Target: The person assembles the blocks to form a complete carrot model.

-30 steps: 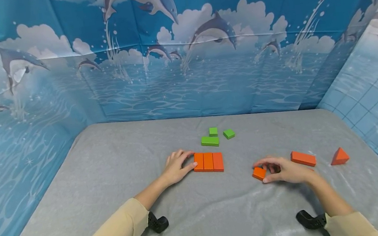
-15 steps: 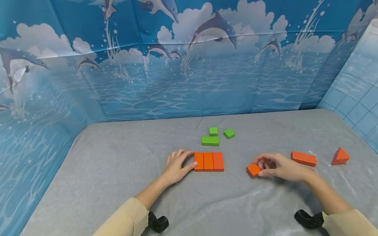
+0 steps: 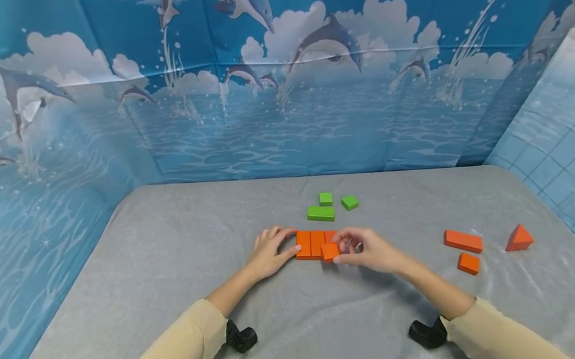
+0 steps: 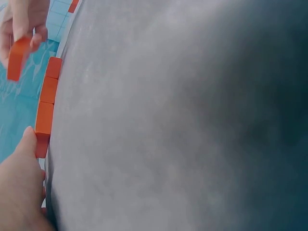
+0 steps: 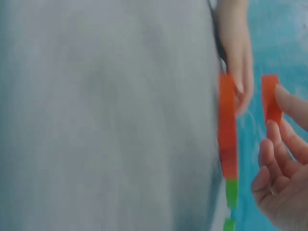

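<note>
My right hand [image 3: 378, 252] pinches a small orange block [image 3: 330, 251] between thumb and fingertips. In the left wrist view that held block [image 4: 18, 58] is raised above the row, apart from it. Three orange rectangular blocks [image 3: 310, 243] lie side by side on the grey cloth; the held block and fingers cover part of the rightmost one in the head view. My left hand [image 3: 267, 261] rests at the row's left end, with thumb and index finger touching the leftmost block [image 4: 44, 118] and the fingers fairly straight.
Behind the row lie a long green block [image 3: 320, 214] and two small green blocks, one of them [image 3: 350, 202] set apart. Off to the right are a long orange block [image 3: 462, 241], a small orange block [image 3: 468, 263] and an orange triangular block [image 3: 518, 238].
My right hand has carried the small orange block leftward to the right end of the row. Another small orange block has come into view where the right wrist was. The left hand stays put.
</note>
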`<state>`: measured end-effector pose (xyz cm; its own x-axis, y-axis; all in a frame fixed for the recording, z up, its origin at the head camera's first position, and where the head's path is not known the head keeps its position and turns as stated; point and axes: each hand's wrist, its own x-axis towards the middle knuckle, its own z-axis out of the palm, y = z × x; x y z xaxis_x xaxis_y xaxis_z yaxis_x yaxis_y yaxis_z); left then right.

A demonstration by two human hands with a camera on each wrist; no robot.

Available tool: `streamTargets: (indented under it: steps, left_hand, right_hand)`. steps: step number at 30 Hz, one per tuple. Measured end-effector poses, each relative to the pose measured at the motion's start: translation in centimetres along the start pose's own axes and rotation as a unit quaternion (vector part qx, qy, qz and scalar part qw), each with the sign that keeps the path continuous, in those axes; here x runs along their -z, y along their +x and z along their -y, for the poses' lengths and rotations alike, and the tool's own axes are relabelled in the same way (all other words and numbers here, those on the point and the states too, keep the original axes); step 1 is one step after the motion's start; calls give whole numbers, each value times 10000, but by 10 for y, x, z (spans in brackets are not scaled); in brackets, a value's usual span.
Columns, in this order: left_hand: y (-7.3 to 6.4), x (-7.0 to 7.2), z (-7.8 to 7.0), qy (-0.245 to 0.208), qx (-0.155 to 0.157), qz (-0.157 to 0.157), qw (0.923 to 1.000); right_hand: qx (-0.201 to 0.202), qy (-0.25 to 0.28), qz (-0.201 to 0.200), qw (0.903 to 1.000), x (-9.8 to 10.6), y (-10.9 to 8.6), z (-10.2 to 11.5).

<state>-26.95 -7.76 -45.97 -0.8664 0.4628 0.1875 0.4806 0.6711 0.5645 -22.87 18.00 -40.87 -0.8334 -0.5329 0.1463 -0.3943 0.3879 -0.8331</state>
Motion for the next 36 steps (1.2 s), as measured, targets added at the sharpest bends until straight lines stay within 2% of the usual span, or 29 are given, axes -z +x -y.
streamTargets:
  steps: [5,12,26,36]
  left_hand:
    - [1,0,-1,-3,0,25,10000]
    - [1,1,-3,-66,11,79,9999]
    - [1,3,-4,-57,21,40,10000]
    - [1,2,-3,-15,59,16,10000]
  right_hand:
    - [-44,-187,43,9998,-23,12,2]
    - [32,-676,-71,9977,-39,16,7]
    - [7,-1303,-402,9907,-48,18,1]
    - [30,-1841,-444,9819,-50,19,1]
